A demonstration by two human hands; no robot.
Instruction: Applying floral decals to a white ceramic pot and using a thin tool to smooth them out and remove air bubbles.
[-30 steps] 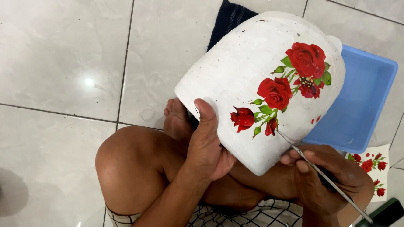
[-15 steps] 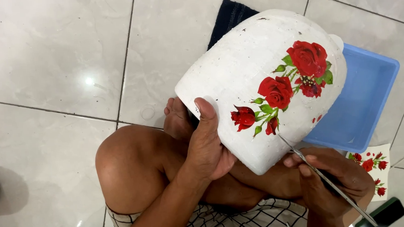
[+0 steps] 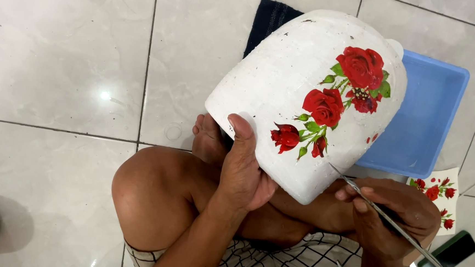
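The left hand (image 3: 243, 174) gripped a rough white pot (image 3: 295, 91) bearing red rose decals; the right hand (image 3: 391, 217) pinched a thin brush (image 3: 385, 218) at its rim.

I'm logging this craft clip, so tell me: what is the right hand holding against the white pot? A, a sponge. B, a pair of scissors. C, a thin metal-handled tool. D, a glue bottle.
C: the right hand grips a thin metal-handled tool whose tip meets the lower edge of the white rose-decorated pot, which the left hand steadies.
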